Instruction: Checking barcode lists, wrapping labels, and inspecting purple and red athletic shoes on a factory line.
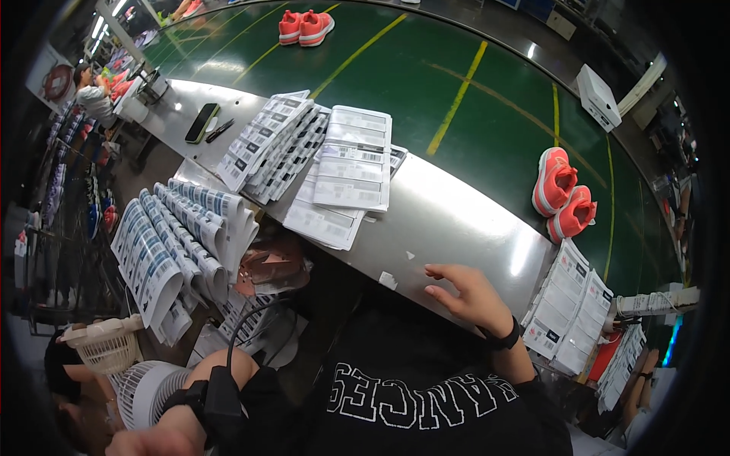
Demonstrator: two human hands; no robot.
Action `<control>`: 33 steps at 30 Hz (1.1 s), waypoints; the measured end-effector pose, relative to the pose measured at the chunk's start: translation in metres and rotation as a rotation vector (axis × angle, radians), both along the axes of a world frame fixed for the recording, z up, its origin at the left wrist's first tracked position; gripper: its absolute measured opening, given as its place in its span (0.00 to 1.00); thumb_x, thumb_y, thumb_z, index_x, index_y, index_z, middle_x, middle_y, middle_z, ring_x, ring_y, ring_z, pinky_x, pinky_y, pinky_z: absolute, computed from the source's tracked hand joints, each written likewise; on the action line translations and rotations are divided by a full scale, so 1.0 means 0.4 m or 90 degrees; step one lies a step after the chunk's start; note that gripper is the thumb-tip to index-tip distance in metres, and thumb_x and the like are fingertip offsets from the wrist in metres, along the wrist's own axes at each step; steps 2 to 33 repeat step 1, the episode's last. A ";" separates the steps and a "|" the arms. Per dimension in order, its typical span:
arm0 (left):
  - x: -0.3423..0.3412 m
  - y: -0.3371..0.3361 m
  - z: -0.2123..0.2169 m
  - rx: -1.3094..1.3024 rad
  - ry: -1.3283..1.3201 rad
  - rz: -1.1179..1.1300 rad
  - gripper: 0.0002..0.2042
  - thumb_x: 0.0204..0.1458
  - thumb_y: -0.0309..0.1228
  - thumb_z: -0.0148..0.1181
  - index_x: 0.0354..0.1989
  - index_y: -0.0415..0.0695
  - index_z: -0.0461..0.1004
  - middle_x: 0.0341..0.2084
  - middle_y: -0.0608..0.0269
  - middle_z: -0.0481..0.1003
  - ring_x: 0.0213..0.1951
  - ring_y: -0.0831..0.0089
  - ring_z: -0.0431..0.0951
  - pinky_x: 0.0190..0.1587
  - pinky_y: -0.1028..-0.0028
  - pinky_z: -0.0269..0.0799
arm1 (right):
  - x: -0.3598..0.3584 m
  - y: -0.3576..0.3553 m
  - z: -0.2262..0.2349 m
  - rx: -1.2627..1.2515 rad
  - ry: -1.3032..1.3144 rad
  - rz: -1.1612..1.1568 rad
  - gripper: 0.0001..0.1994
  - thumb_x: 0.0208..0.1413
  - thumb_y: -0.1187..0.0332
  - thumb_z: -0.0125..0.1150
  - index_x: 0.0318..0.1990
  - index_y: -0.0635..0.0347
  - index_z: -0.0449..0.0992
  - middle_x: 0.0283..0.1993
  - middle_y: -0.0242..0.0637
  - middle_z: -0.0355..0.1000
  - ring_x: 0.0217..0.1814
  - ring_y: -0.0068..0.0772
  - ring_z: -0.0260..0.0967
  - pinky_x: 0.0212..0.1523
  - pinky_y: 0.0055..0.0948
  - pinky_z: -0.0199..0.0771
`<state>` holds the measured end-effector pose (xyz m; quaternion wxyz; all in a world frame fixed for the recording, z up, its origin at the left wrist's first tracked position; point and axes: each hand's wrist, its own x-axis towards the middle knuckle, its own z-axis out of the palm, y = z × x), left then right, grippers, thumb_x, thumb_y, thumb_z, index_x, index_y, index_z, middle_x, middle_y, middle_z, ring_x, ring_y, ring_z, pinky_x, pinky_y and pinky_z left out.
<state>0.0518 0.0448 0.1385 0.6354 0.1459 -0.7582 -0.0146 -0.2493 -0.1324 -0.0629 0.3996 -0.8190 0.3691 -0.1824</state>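
My right hand (477,298) hovers over the near edge of the metal table (471,209), empty, with thumb and fingers apart. A small white paper scrap (388,280) lies on the table to its left. Low at the left, my left hand (148,442) is blurred and partly cut off by the picture's rim, so its fingers cannot be made out. Ahead and to the left are stacks of folded printed sheets (353,163) and a fanned pile of label sheets (274,140). More printed sheets (566,304) lie at the right end of the table.
Beyond the table runs a green conveyor belt (380,68) carrying coral sneakers (559,194) at right and another pair (306,28) farther off. A phone (201,123) and pen (220,131) lie at left. Curled label sheets (163,251) and a white fan (148,391) stand near my left arm.
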 end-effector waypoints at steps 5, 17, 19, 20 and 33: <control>-0.001 0.003 0.005 0.008 -0.004 0.004 0.09 0.54 0.36 0.59 0.43 0.55 0.78 0.32 0.75 0.77 0.33 0.83 0.74 0.36 0.79 0.68 | -0.004 0.000 -0.012 0.002 -0.002 -0.003 0.16 0.54 0.64 0.61 0.47 0.64 0.75 0.44 0.47 0.75 0.46 0.47 0.73 0.48 0.37 0.72; -0.001 0.003 0.005 0.008 -0.004 0.004 0.09 0.54 0.36 0.59 0.43 0.55 0.78 0.32 0.75 0.77 0.33 0.83 0.74 0.36 0.79 0.68 | -0.004 0.000 -0.012 0.002 -0.002 -0.003 0.16 0.54 0.64 0.61 0.47 0.64 0.75 0.44 0.47 0.75 0.46 0.47 0.73 0.48 0.37 0.72; -0.001 0.003 0.005 0.008 -0.004 0.004 0.09 0.54 0.36 0.59 0.43 0.55 0.78 0.32 0.75 0.77 0.33 0.83 0.74 0.36 0.79 0.68 | -0.004 0.000 -0.012 0.002 -0.002 -0.003 0.16 0.54 0.64 0.61 0.47 0.64 0.75 0.44 0.47 0.75 0.46 0.47 0.73 0.48 0.37 0.72; -0.001 0.003 0.005 0.008 -0.004 0.004 0.09 0.54 0.36 0.59 0.43 0.55 0.78 0.32 0.75 0.77 0.33 0.83 0.74 0.36 0.79 0.68 | -0.004 0.000 -0.012 0.002 -0.002 -0.003 0.16 0.54 0.64 0.61 0.47 0.64 0.75 0.44 0.47 0.75 0.46 0.47 0.73 0.48 0.37 0.72; -0.001 0.003 0.005 0.008 -0.004 0.004 0.09 0.54 0.36 0.59 0.43 0.55 0.78 0.32 0.75 0.77 0.33 0.83 0.74 0.36 0.79 0.68 | -0.004 0.000 -0.012 0.002 -0.002 -0.003 0.16 0.54 0.64 0.61 0.47 0.64 0.75 0.44 0.47 0.75 0.46 0.47 0.73 0.48 0.37 0.72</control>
